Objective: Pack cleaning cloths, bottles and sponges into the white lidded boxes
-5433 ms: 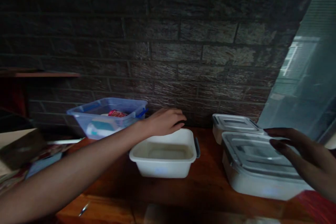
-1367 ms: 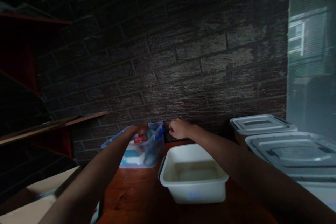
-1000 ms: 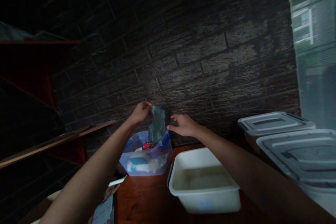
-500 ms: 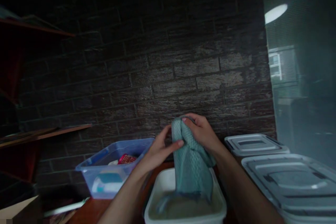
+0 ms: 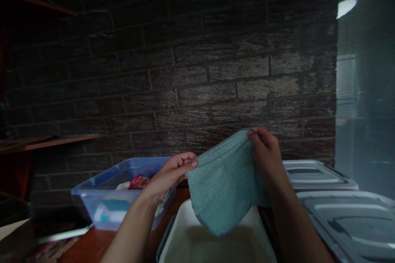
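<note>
Hanging between left hand (image 5: 173,173) and right hand (image 5: 268,152): teal cloth (image 5: 224,187), upper edge pinched in both closed grips.

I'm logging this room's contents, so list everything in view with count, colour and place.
Cloth: one, teal, centre
Tub: one, white, below the cloth
Bin: one, translucent blue, left
Packet: one, red, inside the bin
Other bin contents: count unclear, white and teal
Lids: two, grey, right
Shelves: at least two, brown, left
Carton: one, tan, lower left
Tabletop: one, reddish brown, underneath
Brick wall: one, dark brown, behind
Glass pane: one, grey-green, far right
Left hand: one, gripping cloth's left corner
Right hand: one, gripping cloth's top right
</note>
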A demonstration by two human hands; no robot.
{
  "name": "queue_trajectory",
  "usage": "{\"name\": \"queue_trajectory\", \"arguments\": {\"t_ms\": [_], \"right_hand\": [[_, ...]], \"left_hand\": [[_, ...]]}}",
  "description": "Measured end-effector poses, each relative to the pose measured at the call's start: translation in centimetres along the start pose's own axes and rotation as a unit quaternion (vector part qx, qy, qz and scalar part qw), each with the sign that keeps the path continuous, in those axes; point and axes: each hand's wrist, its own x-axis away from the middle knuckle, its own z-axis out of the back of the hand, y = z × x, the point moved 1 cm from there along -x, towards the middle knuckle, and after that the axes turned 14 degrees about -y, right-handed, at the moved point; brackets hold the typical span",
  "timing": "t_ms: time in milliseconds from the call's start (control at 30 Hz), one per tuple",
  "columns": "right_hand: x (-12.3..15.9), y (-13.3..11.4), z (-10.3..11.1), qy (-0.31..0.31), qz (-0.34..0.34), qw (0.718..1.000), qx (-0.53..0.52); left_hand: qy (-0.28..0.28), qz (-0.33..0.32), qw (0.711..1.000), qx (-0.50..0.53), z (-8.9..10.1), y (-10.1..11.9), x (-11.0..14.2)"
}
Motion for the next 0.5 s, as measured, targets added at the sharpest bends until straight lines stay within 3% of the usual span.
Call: {"name": "queue_trajectory", "arguments": {"t_ms": [100, 300, 500], "right_hand": [[0.2, -0.1, -0.6, 0.002, -0.013, 1.000, 0.005], [0.8, -0.1, -1.8, -0.065, -0.037, 0.996, -0.055], [0.3, 1.5, -1.8, -0.004, -0.048, 0.989, -0.140]], "left_hand": [[0.005, -0.016, 0.998, 0.062, 1.4, 0.0, 0.1], [0.109, -0.152, 0.960, 0.208, 3.5, -0.7, -0.3], [0.166, -0.194, 0.941, 0.224, 3.8, -0.5, -0.3]]}}
